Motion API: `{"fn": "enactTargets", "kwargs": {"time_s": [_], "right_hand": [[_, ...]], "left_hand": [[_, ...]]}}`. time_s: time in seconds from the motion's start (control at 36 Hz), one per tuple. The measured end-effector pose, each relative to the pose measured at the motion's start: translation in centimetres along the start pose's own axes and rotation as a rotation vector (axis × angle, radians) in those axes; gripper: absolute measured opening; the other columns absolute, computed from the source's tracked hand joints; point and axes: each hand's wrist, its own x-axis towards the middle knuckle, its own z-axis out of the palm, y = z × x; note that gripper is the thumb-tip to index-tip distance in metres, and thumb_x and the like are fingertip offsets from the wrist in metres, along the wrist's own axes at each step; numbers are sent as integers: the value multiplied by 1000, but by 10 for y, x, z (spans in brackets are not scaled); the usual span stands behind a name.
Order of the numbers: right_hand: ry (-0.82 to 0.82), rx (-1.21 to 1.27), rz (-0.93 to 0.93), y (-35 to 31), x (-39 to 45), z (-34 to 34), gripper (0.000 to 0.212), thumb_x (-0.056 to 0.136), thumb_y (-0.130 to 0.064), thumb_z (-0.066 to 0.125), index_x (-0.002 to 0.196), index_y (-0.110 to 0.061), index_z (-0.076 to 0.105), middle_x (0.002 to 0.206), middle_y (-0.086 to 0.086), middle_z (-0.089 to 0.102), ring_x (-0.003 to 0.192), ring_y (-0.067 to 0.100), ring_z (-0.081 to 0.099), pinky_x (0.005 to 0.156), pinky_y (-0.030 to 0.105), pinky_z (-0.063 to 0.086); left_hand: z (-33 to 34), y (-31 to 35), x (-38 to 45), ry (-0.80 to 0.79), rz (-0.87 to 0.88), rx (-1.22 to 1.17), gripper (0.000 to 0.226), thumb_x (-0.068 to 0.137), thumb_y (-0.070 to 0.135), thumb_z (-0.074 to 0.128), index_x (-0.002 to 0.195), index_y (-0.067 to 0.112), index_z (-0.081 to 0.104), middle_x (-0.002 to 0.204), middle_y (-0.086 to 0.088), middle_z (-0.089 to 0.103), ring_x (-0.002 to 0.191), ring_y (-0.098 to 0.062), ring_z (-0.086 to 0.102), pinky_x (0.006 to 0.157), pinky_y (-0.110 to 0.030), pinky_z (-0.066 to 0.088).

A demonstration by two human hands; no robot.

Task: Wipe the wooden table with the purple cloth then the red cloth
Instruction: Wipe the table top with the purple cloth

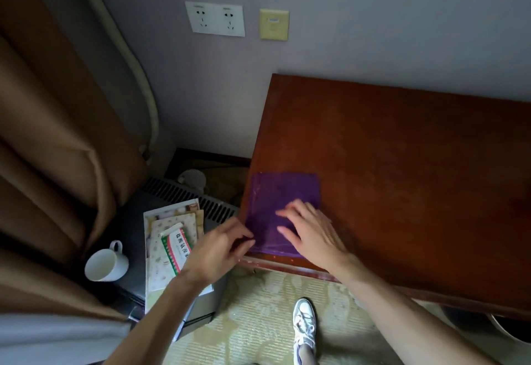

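Here we have the purple cloth (283, 206) lying flat and square on the near left corner of the table (402, 178), its near edge along the table's front edge. Our right hand (311, 231) rests on top of it, palm down, fingers spread and nearly straight, covering the cloth's near right part without gripping it. Our left hand (219, 248) is at the cloth's near left corner, just off the table edge, fingers curled together in a pinch that meets the cloth there; whether it truly has hold of the fabric we cannot tell, since the fingertips are blurred.

The rest of the tabletop is bare reddish wood.

Left of the table, lower down, a white cup (105, 262) stands on a grey unit (138, 267), its mouth tipped toward us; its inside looks empty as far as we can see. Beside it a stack of papers (172, 238) lies on the same unit, with a red and green booklet (176, 249) on top, partly under our left wrist. A brown curtain (57, 134) hangs at the left, and one shoe (304, 324) shows on the carpet (258, 321) below.
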Motion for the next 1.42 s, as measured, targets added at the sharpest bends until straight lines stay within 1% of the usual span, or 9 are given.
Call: {"fn": "enactTargets", "kwargs": {"time_s": [0.06,0.11,0.17,0.36,0.64,0.81,0.97,1.22,1.42], "right_hand": [[64,-13,38,-1,24,13,52,100,-50,42,137,-19,62,137,5,60,124,28,59,96,47,55],[-8,-51,60,-3,46,26,63,101,-58,35,151,-23,51,157,7,48,148,30,42,117,53,38],[-59,-161,62,-3,56,42,68,102,-64,26,160,-30,34,168,4,31,157,28,25,124,57,25],[-53,-238,98,-35,24,64,77,98,-75,24,163,-33,26,172,2,19,159,31,13,120,73,9],[-49,-232,-37,-34,16,73,79,95,-81,29,163,-41,21,173,-4,16,160,22,8,123,66,9],[-82,-201,24,22,98,48,76,96,-80,20,163,-46,10,174,-9,5,160,17,-4,125,61,-1],[-49,-200,114,91,203,19,75,97,-79,23,162,-47,10,174,-10,6,160,17,-1,126,58,-2],[-87,-189,109,177,346,-16,75,96,-81,24,162,-48,9,174,-10,5,160,15,-1,126,57,-5],[-35,-184,211,212,394,-27,79,95,-83,23,163,-44,12,173,-5,13,160,22,7,125,60,0]], "left_hand": [[-4,-4,-3,96,-34,-36,31,96,50,46,107,28,65,108,14,56,92,-1,65,72,-34,56],[-6,-10,-2,172,-88,-45,20,98,39,52,106,26,64,109,10,54,94,-4,65,70,-35,55],[-3,-20,0,233,-167,-46,13,98,29,57,109,24,63,111,6,52,95,-12,65,70,-35,52],[15,-34,3,276,-292,-130,22,100,27,50,119,17,57,118,3,50,106,-21,61,80,-42,52],[17,-23,24,307,-286,-96,25,102,32,46,118,16,55,114,0,54,105,-22,60,86,-42,50],[17,-22,67,346,-239,81,39,95,41,43,116,13,59,111,-7,61,102,-30,59,84,-46,50],[25,-16,118,380,-173,81,43,95,39,42,123,11,59,115,-9,57,104,-30,56,85,-48,50],[63,-8,143,341,-124,222,46,103,37,38,143,17,47,145,-4,45,138,-21,41,112,-38,35],[63,-8,149,320,-141,254,47,104,39,33,145,17,46,146,-3,46,141,-19,39,112,-34,31]]}}
